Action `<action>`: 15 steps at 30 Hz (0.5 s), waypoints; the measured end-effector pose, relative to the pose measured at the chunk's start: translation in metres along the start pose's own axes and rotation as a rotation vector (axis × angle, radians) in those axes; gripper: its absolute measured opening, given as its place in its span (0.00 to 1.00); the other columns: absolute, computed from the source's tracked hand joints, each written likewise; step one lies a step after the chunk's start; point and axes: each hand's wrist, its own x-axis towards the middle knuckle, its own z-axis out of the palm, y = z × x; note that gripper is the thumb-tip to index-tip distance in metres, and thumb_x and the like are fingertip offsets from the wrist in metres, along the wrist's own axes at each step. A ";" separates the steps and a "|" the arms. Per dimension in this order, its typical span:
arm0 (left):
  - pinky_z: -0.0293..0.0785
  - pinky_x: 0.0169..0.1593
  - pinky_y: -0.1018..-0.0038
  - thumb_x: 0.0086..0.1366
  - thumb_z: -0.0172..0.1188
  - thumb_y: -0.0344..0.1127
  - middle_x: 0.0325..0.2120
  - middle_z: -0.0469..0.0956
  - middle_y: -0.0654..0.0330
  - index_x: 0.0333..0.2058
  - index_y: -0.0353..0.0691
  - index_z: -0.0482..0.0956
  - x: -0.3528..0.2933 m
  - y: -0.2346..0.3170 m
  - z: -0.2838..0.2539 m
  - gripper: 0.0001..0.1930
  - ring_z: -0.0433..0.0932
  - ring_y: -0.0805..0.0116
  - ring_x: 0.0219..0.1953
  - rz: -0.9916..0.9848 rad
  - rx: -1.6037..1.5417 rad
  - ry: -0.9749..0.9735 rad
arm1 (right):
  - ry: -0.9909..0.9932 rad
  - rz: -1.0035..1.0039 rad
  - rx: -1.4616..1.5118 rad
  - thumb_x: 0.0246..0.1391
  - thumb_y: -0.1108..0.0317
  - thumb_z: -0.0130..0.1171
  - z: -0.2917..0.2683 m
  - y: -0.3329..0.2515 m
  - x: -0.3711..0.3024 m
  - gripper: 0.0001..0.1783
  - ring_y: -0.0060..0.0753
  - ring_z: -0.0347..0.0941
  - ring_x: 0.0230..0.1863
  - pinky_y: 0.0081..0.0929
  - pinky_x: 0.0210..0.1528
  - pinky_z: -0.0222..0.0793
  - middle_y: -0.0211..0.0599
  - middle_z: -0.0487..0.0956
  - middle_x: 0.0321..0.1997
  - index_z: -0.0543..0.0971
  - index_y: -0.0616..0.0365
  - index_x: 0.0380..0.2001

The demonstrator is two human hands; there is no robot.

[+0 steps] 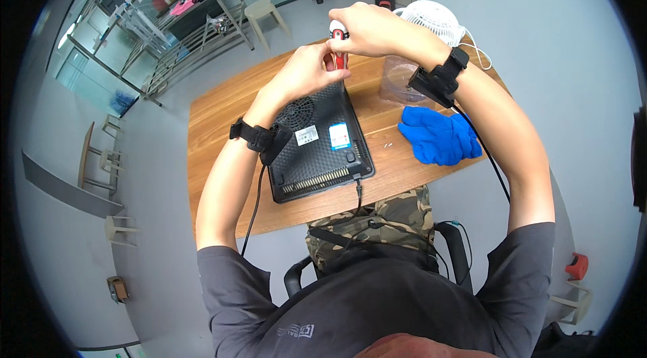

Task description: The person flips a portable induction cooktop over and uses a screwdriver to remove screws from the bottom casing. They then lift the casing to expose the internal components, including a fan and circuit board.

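A screwdriver (340, 44) with a red, white and black handle stands upright over the far right corner of a flat black device (320, 152). My right hand (364, 29) is closed round the top of the handle. Lower down, my left hand (311, 73) pinches the screwdriver with thumb and fingers. The tip is hard to make out behind the left hand. The black device lies with a round fan grille (295, 114), two labels and a vent strip facing up. A black cable (359, 189) is plugged into its near edge.
Right of the device lie two tiny light pieces (388, 145), a crumpled blue cloth (438, 135) and a clear plastic container (399, 81). A white fan (431, 21) with its cord stands at the far right of the wooden table (222, 122). Cables run from both wrist straps.
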 end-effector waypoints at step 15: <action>0.80 0.45 0.61 0.56 0.72 0.40 0.32 0.85 0.45 0.37 0.32 0.81 0.083 -0.119 0.017 0.17 0.85 0.49 0.38 -0.160 -0.045 0.072 | -0.121 0.024 0.063 0.54 0.55 0.62 0.090 0.069 0.090 0.20 0.61 0.81 0.39 0.51 0.42 0.78 0.55 0.83 0.35 0.77 0.61 0.41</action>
